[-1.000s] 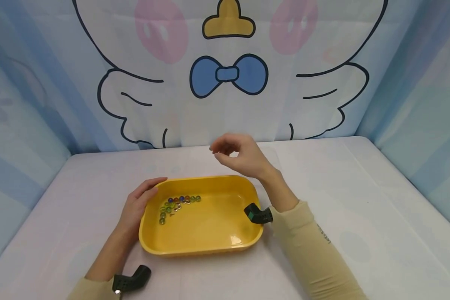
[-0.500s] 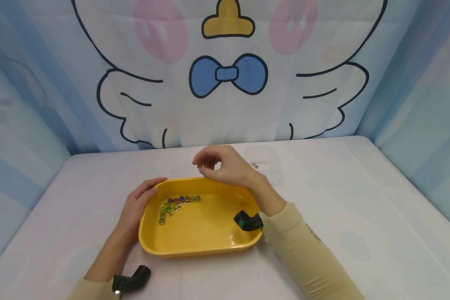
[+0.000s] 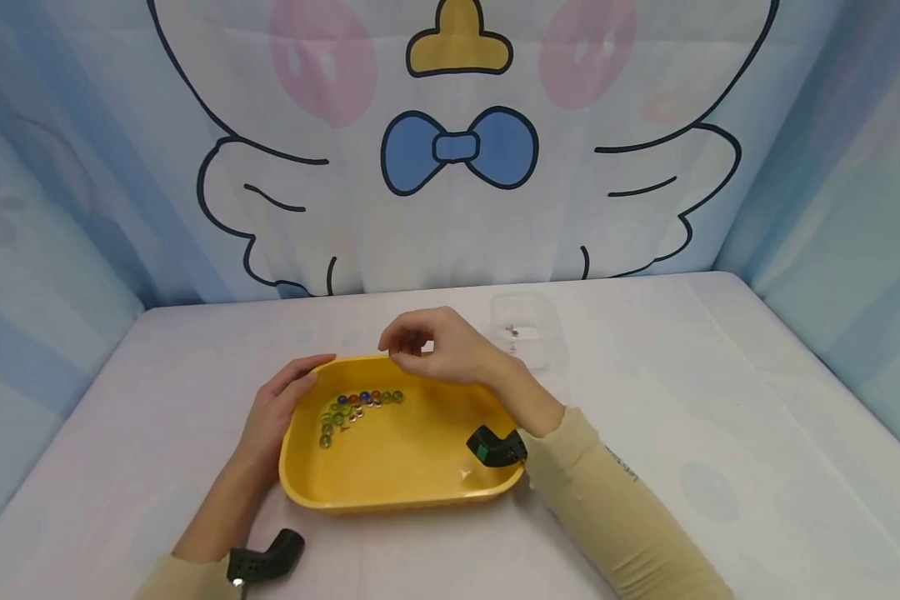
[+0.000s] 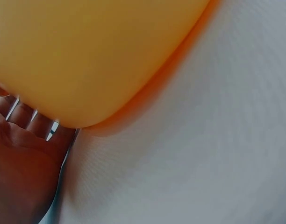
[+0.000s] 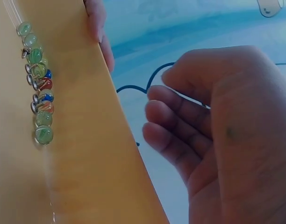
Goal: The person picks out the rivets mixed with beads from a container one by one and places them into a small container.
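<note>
A yellow tray [image 3: 412, 467] stands on the table with a group of glass marbles [image 3: 363, 398] and small metal pieces with rings [image 5: 32, 83] towards its far left corner. My left hand [image 3: 273, 408] grips the tray's left end, thumb at the rim and fingers along the outer wall. Over the tray's far rim hovers my right hand [image 3: 442, 346], its fingers loosely curled. In the right wrist view nothing shows between the right thumb and fingers [image 5: 171, 116]. Behind that hand, a clear plastic box [image 3: 543, 321] holds small metal bits [image 3: 512, 331].
Black wrist cameras [image 3: 266, 558] sit on both sleeves; the right one overlaps the tray's right end in the head view. A printed cloth backdrop [image 3: 457, 225] rises at the table's far edge, with cloth walls on both sides.
My right hand has come left and nearer from over the clear box to the tray's far rim, uncovering the box. My left hand, the tray and the marbles have stayed put.
</note>
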Tool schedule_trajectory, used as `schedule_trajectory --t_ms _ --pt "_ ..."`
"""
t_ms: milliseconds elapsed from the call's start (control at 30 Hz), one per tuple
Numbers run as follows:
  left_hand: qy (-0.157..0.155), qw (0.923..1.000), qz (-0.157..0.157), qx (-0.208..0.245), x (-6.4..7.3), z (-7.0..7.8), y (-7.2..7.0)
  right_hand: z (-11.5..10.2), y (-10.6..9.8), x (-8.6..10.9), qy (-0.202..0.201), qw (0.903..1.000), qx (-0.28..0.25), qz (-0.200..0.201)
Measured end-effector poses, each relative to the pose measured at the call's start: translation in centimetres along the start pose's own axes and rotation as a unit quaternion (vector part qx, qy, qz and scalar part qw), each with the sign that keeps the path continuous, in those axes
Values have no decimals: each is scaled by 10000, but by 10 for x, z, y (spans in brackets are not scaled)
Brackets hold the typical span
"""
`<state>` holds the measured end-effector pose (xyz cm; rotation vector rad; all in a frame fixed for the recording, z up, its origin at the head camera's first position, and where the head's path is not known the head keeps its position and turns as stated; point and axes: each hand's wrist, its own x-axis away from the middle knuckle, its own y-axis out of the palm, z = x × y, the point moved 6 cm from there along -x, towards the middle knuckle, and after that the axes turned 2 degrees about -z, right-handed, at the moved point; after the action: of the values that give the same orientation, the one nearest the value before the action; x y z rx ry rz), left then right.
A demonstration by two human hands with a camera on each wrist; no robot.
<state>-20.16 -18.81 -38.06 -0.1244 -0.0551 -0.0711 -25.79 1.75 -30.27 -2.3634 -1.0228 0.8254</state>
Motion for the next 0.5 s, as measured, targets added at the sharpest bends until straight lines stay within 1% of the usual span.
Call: schedule_trajectory --t_ms 233,367,500 --pt "48 10000 -8 -52 -1 0 0 1 9 -1 -65 9995 0 -294" --pt "36 10000 22 -79 -1 0 -1 1 16 -2 46 9981 -34 -606" --pt "16 10000 17 -20 -1 0 -1 2 22 -3 151 9957 62 -909"
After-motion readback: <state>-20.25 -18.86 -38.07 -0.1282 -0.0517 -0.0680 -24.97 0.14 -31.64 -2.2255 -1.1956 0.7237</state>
